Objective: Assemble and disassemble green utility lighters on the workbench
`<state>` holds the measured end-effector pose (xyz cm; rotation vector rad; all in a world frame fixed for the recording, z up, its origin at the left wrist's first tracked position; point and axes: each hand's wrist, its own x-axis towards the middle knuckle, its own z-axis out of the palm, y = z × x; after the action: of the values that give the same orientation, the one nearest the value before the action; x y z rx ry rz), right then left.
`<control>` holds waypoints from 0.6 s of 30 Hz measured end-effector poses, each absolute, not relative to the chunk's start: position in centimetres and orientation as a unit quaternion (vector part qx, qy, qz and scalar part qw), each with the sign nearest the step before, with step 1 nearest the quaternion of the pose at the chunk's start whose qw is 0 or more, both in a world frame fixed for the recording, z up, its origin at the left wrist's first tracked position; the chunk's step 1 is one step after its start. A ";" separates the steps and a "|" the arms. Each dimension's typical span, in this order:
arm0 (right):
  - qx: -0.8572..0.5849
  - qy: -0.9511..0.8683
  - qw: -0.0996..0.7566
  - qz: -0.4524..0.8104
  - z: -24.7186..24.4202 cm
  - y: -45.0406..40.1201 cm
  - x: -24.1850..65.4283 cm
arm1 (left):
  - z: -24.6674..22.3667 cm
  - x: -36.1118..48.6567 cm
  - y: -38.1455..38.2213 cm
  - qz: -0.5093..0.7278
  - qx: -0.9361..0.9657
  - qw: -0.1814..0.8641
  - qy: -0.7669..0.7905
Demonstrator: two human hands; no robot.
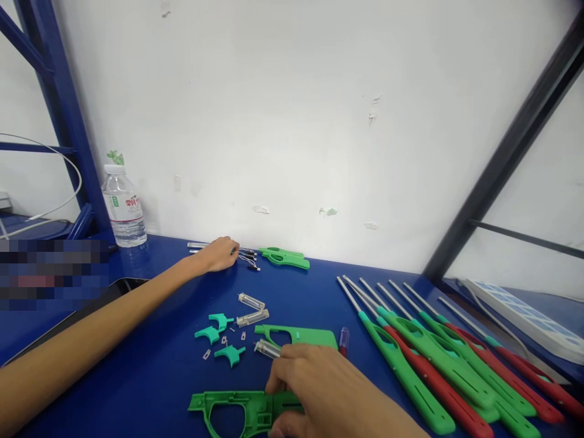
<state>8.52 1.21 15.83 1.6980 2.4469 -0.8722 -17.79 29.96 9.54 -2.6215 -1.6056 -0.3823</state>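
Observation:
My right hand (310,383) grips the rear of a green lighter casing half (232,398), its ribbed inside facing up, at the table's front. At the back, my left hand (221,252) closes over several thin metal lighter tubes (197,245) with wire leads; a dark bit shows at its fingers, whose tips are hidden. Beside it lie green casing halves (285,258). Between the hands are clear fuel cartridges (252,317), teal triggers (230,354) and small metal clips (207,354). Another green casing half (314,336) rests just beyond my right hand.
Several green and red long-necked lighters (410,353) lie fanned out at the right. A screwdriver with a clear handle (344,339) is near the middle. A water bottle (124,210) stands at the back left, by the blue frame. A power strip (524,313) sits far right.

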 end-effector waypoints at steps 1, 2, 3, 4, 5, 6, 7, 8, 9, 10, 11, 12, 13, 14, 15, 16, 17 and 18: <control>0.549 0.786 0.019 -0.285 15.9 1.2 8.5 | 9.4 -17.8 29.9 -0.118 -0.845 0.025 -0.521; 0.551 0.784 0.021 -0.285 15.9 1.3 8.4 | 9.4 -17.8 29.9 -0.112 -0.843 0.029 -0.525; 0.552 0.784 0.026 -0.285 16.0 1.3 8.3 | 9.4 -17.7 29.7 -0.109 -0.841 0.034 -0.528; 0.552 0.784 0.032 -0.283 16.0 1.3 8.3 | 9.4 -17.6 29.6 -0.107 -0.839 0.039 -0.532; 0.550 0.785 0.038 -0.281 16.1 1.3 8.3 | 9.6 -17.5 29.3 -0.106 -0.837 0.046 -0.534; 0.548 0.789 0.039 -0.276 16.1 1.3 8.2 | 9.8 -17.4 29.0 -0.105 -0.836 0.053 -0.537; 0.544 0.793 0.039 -0.271 16.0 1.3 8.3 | 10.1 -17.3 28.6 -0.106 -0.834 0.061 -0.538; 0.540 0.797 0.038 -0.266 16.0 1.3 8.3 | 10.4 -17.2 28.1 -0.108 -0.834 0.070 -0.537; 0.539 0.801 0.032 -0.261 15.9 1.3 8.3 | 10.8 -17.1 27.5 -0.111 -0.835 0.078 -0.534; 0.539 0.802 0.026 -0.254 15.8 1.3 8.4 | 11.2 -17.0 26.8 -0.115 -0.836 0.086 -0.530; 0.540 0.804 0.022 -0.249 15.7 1.3 8.4 | 11.6 -17.0 26.0 -0.121 -0.837 0.093 -0.526; 0.539 0.806 0.019 -0.244 15.6 1.4 8.4 | 11.9 -17.0 25.2 -0.128 -0.838 0.099 -0.521; 0.535 0.810 0.019 -0.240 15.5 1.4 8.4 | 12.2 -17.0 24.3 -0.136 -0.839 0.104 -0.516; 0.529 0.816 0.021 -0.232 15.5 1.5 8.4 | 12.5 -17.0 23.4 -0.145 -0.840 0.108 -0.511; 0.520 0.824 0.022 -0.223 15.4 1.5 8.5 | 12.6 -17.0 22.5 -0.156 -0.841 0.113 -0.505; 0.512 0.833 0.021 -0.212 15.4 1.5 8.6 | 12.8 -17.0 21.7 -0.167 -0.842 0.117 -0.499; 0.506 0.839 0.015 -0.201 15.5 1.4 8.8 | 12.8 -17.0 21.0 -0.178 -0.844 0.122 -0.491; 0.504 0.842 0.007 -0.192 15.6 1.4 9.1 | 12.9 -17.0 20.5 -0.188 -0.846 0.126 -0.482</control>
<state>9.10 1.37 15.55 1.5767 2.6327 -0.6002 -16.96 20.46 12.89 -2.4639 -1.4038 -0.5484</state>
